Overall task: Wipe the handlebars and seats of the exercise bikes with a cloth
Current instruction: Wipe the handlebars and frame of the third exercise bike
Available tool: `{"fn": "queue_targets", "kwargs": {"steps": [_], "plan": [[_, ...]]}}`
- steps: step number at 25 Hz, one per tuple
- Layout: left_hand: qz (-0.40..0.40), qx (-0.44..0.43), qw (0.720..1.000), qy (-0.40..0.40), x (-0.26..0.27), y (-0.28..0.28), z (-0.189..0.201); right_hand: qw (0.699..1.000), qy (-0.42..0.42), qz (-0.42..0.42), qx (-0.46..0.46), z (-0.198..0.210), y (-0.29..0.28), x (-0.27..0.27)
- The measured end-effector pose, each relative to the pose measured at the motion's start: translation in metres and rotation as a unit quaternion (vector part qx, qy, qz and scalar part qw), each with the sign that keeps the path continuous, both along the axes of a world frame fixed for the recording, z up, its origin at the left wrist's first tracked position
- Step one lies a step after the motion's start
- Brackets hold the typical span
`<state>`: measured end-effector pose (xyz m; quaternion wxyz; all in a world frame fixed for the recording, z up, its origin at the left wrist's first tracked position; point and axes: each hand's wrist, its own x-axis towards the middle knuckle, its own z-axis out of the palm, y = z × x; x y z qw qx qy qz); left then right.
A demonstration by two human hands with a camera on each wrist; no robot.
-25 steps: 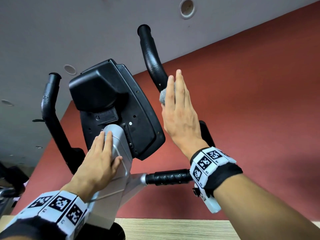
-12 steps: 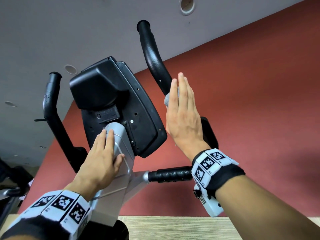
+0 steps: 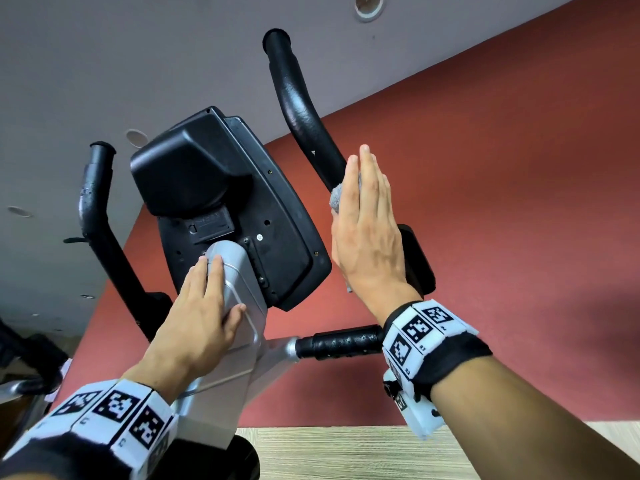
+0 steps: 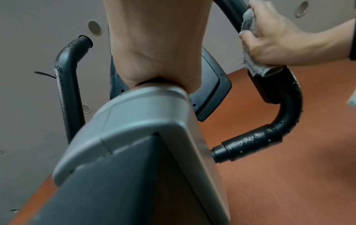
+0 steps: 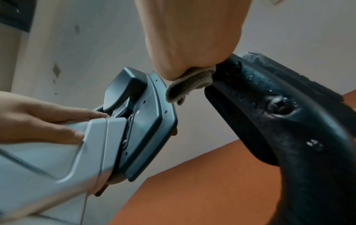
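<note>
A grey cloth [image 3: 337, 197] is pressed against the black right handlebar [image 3: 301, 109] of an exercise bike, partway up its curved upright section, below the capped end. The cloth is held there by the right hand [image 3: 369, 233], whose fingers [image 3: 367, 171] are seen straight and together from the head view; in the left wrist view the thumb [image 4: 243, 35] is seen pinching the cloth against the bar, and a fold of it hangs below the palm. Water droplets are visible on the lower bend of the handlebar. The left hand [image 3: 197, 320] is laid flat on the silver console post [image 3: 242, 296], fingers extended and apparently relaxed, nothing held. Above the post the back of the black console [image 3: 214, 195] is seen, and beyond it the left handlebar [image 3: 97, 209] stands upright, well apart from both hands. Marker-printed wristbands [image 3: 420, 332] are worn on both wrists. A red wall [image 3: 502, 202] and grey ceiling [image 3: 138, 46] fill the background.
</note>
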<state>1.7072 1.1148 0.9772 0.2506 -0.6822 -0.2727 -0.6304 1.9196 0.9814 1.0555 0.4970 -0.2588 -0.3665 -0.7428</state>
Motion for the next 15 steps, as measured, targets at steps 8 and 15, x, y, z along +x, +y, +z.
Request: {"fn": "queue_targets", "kwargs": {"steps": [8,15], "plan": [[0.001,-0.001,1.000,0.005,-0.001,-0.001,0.001,0.993,0.094,0.010,-0.072,-0.077,0.038,0.070],[0.000,-0.009,1.000,0.001,-0.003,-0.002,0.001,0.987,0.031,0.114,-0.112,-0.030,0.015,0.044]]}}
